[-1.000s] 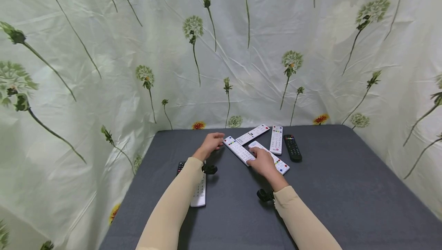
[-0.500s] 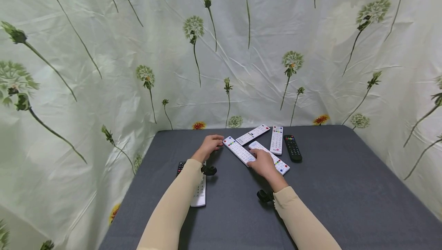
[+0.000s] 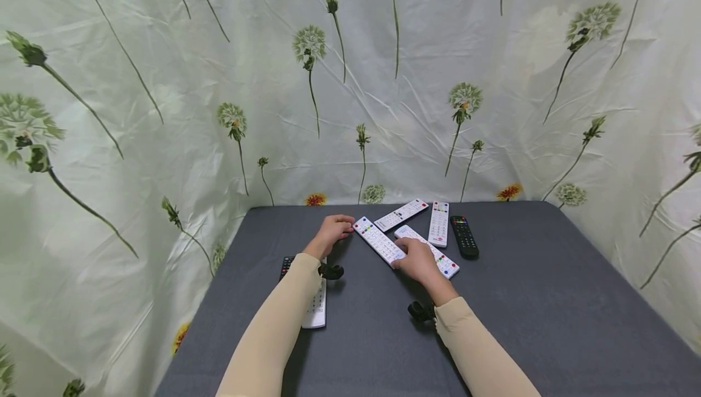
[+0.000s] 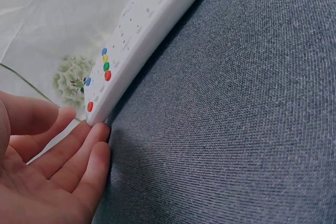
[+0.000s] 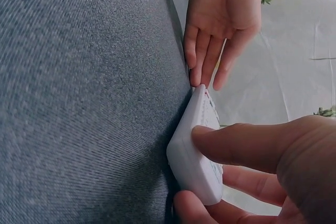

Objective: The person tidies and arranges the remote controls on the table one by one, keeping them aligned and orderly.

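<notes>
Head view, from the left: a dark remote (image 3: 286, 265) and a pale remote (image 3: 316, 310) lie partly hidden by the left forearm (image 3: 271, 330). The left hand (image 3: 331, 231), fingers extended, touches the far end of the slanting white remote (image 3: 379, 242); the right hand (image 3: 418, 260) pinches its near end between thumb and fingers. Rightward lie three more white remotes (image 3: 439, 224), one partly behind the right hand, then a black remote (image 3: 464, 237). Grey cloth covers the table (image 3: 526, 299); flower-printed fabric (image 3: 416, 141) hangs behind.
</notes>
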`<state>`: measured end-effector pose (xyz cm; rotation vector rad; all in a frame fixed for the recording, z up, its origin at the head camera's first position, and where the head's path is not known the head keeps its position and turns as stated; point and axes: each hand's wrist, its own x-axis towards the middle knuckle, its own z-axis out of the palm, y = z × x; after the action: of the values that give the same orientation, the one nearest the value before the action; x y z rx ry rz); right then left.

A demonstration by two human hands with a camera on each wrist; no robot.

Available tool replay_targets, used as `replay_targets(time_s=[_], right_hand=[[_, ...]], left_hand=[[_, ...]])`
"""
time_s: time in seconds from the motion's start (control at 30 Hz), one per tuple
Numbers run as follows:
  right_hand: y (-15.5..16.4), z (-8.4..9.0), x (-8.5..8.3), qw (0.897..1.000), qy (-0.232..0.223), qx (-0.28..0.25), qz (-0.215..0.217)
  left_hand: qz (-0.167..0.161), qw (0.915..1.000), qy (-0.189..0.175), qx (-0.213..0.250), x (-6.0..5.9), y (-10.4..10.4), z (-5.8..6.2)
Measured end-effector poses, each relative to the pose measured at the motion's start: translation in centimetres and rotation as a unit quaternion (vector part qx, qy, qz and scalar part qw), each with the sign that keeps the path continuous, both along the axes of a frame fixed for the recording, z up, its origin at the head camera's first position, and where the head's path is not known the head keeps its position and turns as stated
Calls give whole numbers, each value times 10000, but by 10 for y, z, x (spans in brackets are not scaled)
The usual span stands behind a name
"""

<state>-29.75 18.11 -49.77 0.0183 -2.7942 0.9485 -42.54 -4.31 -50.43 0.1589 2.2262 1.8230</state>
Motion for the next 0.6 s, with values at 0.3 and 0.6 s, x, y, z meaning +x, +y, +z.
replay_targets(time_s=[0.3,0.6], right_hand=[[2,1,0,9997,-14,-230,56],[6,1,3,9987,-126,-462,194]], left_hand=[[278,9995,113,-112,7,6,6],[1057,9934,-31,445,11,9,3]])
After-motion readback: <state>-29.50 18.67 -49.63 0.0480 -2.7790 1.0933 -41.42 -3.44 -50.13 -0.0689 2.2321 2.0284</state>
